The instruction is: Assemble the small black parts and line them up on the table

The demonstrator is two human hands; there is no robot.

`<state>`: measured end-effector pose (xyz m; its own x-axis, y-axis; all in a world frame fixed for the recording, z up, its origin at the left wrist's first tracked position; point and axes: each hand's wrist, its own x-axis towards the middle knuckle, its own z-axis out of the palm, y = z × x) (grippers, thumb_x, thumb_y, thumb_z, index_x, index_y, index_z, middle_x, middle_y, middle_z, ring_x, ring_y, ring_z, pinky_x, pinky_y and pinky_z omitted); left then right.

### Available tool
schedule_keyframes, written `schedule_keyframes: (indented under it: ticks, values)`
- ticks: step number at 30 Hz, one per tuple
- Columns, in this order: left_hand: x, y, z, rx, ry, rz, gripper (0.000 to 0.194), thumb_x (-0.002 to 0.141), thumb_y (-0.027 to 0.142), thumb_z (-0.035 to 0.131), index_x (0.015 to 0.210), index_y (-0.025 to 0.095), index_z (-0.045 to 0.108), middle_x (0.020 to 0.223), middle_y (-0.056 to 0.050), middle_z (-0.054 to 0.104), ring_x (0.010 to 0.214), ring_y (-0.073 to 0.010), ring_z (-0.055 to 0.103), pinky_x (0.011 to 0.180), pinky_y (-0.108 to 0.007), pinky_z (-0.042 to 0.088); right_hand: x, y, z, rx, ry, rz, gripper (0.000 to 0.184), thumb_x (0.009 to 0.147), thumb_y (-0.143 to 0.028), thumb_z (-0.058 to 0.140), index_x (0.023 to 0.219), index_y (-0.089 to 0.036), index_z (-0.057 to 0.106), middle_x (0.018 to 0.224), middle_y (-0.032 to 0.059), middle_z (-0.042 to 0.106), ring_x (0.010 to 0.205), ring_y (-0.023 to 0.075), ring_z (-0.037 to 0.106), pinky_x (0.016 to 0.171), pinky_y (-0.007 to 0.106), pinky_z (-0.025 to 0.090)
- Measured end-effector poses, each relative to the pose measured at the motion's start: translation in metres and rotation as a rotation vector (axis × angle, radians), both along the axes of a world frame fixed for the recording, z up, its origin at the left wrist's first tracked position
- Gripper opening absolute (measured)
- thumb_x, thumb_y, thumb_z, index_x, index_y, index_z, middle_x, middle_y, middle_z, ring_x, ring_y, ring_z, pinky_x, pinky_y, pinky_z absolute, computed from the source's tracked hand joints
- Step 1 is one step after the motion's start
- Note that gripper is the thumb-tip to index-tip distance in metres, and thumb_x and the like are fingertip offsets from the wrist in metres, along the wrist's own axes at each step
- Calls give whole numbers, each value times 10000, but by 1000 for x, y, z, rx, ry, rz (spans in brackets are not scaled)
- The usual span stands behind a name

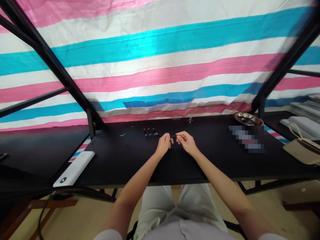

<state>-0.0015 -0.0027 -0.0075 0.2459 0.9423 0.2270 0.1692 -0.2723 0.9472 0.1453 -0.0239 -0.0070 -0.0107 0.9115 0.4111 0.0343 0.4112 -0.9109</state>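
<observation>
A thin dark stick-like piece (173, 136) runs between my two hands just above the black table (120, 166). My left hand (164, 143) is closed in a pinch on its left part, and a dark end with a pale tip pokes out beyond the fingers. My right hand (187, 142) pinches the other end between thumb and forefinger. What kind of piece it is, I cannot make out against the dark surface. To the left of my left hand, small dark cylindrical pieces (149, 132) with light tips stand or lie in a row.
Several tiny metallic pieces (176, 119) lie along the back edge, beside a small pale tangle (190, 120). A thin white scrap (122, 135) is further left. At the right rests a shiny metal dish (247, 118); a white box-like device (74, 168) sits at the left edge. Black frame bars (57, 66) flank the table.
</observation>
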Motion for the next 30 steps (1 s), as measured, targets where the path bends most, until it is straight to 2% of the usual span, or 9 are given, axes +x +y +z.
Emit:
schedule_keyframes:
  ticks: [11,15,18,20,30]
  values:
    - [1,5,0,-179,-182,-34,419,829,549,351,694,157,412,520,20,547,299,-43,399,330,-166,256,1,-2,-4,60,-96,-17,244,831,-391,497,943,-181,551,657,-3,561,565,108,525,559,263,442]
    - [-2,5,2,-216,-215,-91,413,807,568,395,790,156,431,671,-21,626,335,-59,478,323,-167,301,6,-1,-4,88,-128,-58,236,834,-378,494,957,-185,553,698,7,572,592,112,537,593,271,455]
    - [-4,6,2,-201,-240,-157,407,781,534,479,954,171,420,859,-57,650,392,-73,544,331,-166,342,12,2,-5,92,-104,-107,247,829,-395,498,956,-189,548,714,10,576,595,113,537,601,275,460]
    - [-4,7,1,-169,-236,-185,432,760,495,537,1022,178,407,901,-61,643,401,-71,551,332,-163,350,17,4,-5,82,-85,-120,260,823,-411,503,949,-188,545,702,8,575,587,113,535,592,275,457]
    - [-7,10,-2,-107,-212,-116,381,733,408,595,990,146,493,808,-38,637,370,-58,529,328,-159,326,12,6,-8,17,-52,11,289,797,-439,529,940,-188,529,707,8,579,589,111,549,588,280,470]
